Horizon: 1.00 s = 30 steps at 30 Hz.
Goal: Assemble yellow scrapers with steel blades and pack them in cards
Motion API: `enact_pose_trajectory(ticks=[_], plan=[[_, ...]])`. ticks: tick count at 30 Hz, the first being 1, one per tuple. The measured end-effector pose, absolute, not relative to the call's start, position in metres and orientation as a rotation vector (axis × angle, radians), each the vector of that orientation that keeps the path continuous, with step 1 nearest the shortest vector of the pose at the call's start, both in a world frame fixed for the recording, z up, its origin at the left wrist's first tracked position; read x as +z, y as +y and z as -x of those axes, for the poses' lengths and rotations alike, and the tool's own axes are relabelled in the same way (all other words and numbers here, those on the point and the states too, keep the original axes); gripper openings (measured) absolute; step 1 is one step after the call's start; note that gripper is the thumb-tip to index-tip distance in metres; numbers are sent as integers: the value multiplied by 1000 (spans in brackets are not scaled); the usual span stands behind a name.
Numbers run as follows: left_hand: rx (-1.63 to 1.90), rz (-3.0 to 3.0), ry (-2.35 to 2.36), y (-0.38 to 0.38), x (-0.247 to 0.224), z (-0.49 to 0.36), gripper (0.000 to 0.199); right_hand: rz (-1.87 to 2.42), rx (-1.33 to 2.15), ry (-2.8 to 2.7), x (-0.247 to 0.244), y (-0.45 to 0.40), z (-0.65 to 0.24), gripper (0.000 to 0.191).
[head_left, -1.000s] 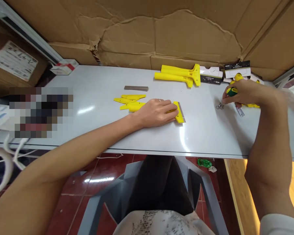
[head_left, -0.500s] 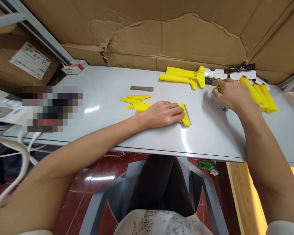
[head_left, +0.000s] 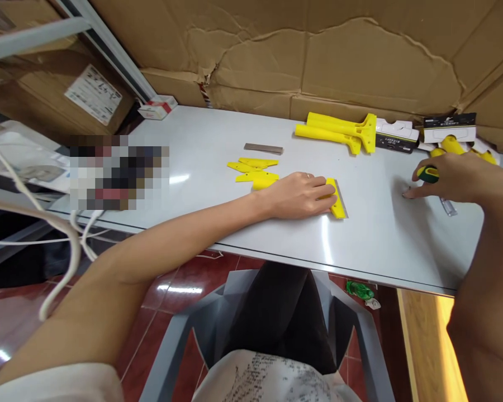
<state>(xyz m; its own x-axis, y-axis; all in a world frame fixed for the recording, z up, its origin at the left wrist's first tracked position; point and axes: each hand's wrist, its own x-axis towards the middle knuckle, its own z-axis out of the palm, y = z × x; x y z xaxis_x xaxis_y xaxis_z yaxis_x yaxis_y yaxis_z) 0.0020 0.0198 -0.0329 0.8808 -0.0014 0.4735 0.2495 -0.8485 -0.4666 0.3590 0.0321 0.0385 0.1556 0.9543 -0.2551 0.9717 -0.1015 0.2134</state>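
Observation:
My left hand [head_left: 299, 195] lies closed over a yellow scraper [head_left: 336, 205] on the white table. The scraper's head, with a thin metal blade along its far right edge, sticks out past my fingertips. Its handle end shows behind my wrist. My right hand [head_left: 452, 176] is curled around a screwdriver [head_left: 428, 174] with a green and yellow handle; its shaft is hidden. The thumb and a fingertip of that hand reach down to the tabletop, at small metal pieces too small to make out. Left of my left hand lie several flat yellow plates [head_left: 257, 176].
Grey metal blades [head_left: 263, 148] lie behind the plates. Yellow scraper bodies [head_left: 335, 134] rest near the cardboard wall, beside black and white boxes [head_left: 396, 135]. More yellow pieces [head_left: 452, 144] sit behind my right hand. A red and white box [head_left: 158, 107] stands at the back left.
My right hand has moved right and toward me, carrying the screwdriver, and its fingers have come down to the table. My left hand keeps its hold on the scraper. The view has shifted.

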Motion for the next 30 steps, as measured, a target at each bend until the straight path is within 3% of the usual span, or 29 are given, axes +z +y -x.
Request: enact_pose_trajectory(ticks=[9,30], plan=[[-681,2509,-166,20,-32,-1,23,-2084,-235,1822,41,32,-345,16],[-702,2590,-218,22,-33,0,24,-2070,-74,1899,48,17,-320,27]])
